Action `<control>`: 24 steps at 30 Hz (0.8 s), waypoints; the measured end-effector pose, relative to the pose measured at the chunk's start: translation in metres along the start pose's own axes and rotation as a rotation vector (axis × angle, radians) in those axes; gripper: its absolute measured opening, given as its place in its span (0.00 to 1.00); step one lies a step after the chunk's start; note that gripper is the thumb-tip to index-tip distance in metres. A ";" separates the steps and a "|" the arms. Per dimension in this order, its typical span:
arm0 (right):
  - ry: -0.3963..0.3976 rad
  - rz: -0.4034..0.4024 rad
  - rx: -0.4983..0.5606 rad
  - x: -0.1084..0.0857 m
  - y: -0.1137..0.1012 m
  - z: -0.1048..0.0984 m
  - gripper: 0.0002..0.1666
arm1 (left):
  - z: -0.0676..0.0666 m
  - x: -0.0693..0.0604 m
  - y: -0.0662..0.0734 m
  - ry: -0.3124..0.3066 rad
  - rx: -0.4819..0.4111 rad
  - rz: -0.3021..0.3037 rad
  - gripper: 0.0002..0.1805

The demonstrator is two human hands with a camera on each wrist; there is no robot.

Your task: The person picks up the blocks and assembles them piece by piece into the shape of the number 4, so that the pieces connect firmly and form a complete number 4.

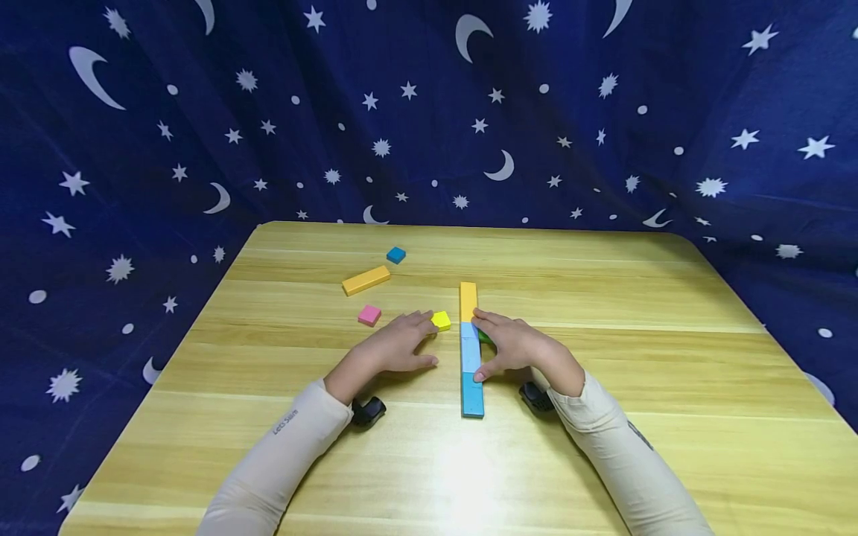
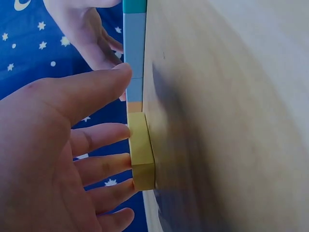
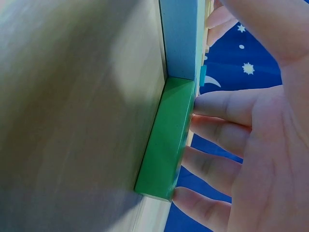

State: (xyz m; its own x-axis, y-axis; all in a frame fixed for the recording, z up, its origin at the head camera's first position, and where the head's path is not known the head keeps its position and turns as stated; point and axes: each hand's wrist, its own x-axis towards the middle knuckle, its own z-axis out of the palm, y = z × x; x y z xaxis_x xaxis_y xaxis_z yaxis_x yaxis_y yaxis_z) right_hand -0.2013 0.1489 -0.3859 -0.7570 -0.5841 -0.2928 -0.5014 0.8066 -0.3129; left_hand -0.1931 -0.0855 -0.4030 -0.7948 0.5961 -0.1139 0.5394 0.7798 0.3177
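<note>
On the table, an orange block (image 1: 468,301), light blue pieces (image 1: 470,351) and a darker blue block (image 1: 472,396) lie end to end in a straight row. To the left of this row is a yellow block (image 1: 441,321). My left hand (image 1: 401,344) has its fingertips at that yellow block, its thumb apart from it. My right hand (image 1: 515,345) lies over the row's right side, thumb by the darker blue block. Its fingertips meet the edge of a green block (image 3: 164,140), which the hand mostly hides in the head view.
Farther left lie a pink block (image 1: 369,316), a long orange block (image 1: 366,281) and a small blue block (image 1: 396,255). The wooden table (image 1: 637,298) ends at a dark blue curtain (image 1: 429,112) with moons and stars.
</note>
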 end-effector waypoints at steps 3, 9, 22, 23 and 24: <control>0.002 -0.001 0.003 0.000 0.000 0.000 0.64 | 0.000 0.000 0.000 -0.003 0.005 -0.012 0.30; 0.000 -0.004 0.013 0.000 0.001 0.000 0.64 | 0.001 0.001 -0.002 -0.012 -0.008 -0.026 0.31; 0.004 -0.001 0.004 0.002 0.001 0.001 0.63 | 0.007 0.010 -0.006 0.033 -0.052 0.073 0.25; 0.004 -0.002 0.004 0.002 0.001 0.001 0.63 | 0.008 0.011 -0.007 0.057 -0.044 0.083 0.23; 0.004 -0.002 0.004 0.002 0.001 0.001 0.63 | 0.009 0.013 -0.008 0.083 -0.034 0.092 0.22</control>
State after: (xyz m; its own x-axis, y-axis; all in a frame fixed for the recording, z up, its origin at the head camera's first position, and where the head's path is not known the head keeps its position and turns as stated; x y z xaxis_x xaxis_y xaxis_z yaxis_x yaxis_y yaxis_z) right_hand -0.2028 0.1484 -0.3875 -0.7577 -0.5853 -0.2887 -0.5012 0.8052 -0.3171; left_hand -0.2051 -0.0824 -0.4156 -0.7631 0.6463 -0.0050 0.6028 0.7145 0.3550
